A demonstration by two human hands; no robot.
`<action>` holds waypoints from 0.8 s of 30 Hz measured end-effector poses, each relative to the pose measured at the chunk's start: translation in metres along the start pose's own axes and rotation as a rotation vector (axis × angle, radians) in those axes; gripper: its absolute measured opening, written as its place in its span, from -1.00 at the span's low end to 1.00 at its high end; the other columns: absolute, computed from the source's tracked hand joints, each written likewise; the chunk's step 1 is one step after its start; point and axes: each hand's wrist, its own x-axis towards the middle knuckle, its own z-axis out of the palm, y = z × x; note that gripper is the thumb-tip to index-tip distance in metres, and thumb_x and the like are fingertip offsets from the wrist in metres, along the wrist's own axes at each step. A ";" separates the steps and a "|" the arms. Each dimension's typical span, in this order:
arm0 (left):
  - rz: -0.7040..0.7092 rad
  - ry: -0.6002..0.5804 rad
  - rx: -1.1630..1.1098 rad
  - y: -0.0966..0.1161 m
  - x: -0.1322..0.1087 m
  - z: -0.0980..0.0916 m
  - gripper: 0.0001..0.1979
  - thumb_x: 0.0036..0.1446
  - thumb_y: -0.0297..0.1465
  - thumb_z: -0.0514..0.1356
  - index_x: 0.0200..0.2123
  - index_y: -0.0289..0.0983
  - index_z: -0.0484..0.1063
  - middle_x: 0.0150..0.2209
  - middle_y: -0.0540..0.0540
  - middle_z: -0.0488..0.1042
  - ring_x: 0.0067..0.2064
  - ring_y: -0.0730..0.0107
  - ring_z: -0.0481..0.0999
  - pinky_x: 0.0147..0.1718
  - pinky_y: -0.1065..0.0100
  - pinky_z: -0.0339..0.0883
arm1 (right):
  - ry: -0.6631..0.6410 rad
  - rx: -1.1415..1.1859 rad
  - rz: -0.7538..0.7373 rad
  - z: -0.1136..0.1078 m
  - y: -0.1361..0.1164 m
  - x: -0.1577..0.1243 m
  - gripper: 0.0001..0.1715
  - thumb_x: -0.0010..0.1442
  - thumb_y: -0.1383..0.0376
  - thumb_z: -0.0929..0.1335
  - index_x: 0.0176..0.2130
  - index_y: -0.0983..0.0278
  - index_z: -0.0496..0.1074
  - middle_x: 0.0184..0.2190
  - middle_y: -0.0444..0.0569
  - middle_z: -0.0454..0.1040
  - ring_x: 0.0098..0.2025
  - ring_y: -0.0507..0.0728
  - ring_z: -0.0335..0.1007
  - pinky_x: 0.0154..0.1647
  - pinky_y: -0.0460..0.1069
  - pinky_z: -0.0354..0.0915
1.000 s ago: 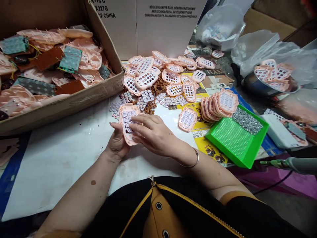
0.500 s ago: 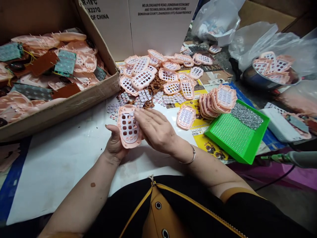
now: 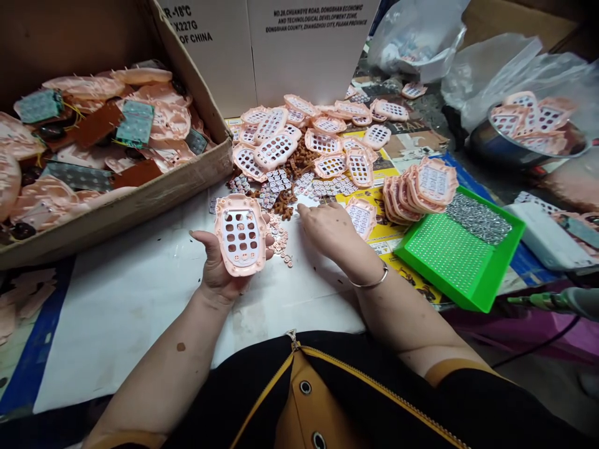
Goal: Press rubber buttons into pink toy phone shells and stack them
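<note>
Since half a second ago my right hand has left the pink keypad faceplate and slid right to the loose rubber key mats at the table's middle, fingers flat, close together, gripping nothing. My left hand clamps thumb and fingers on the faceplate's side edges, holding it face-up over the white sheet toward the table's front edge, beside the cardboard box
</note>
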 end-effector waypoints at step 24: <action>0.131 -0.016 0.162 -0.016 0.000 -0.002 0.01 -0.30 0.10 0.47 0.24 -0.15 0.34 0.12 -0.22 0.50 0.15 0.04 0.50 -0.05 0.34 0.49 | 0.808 0.315 -0.384 -0.001 -0.051 -0.029 -0.69 0.42 0.22 0.27 0.03 0.27 0.50 -0.04 -0.02 0.63 -0.08 0.12 0.52 0.06 0.08 0.30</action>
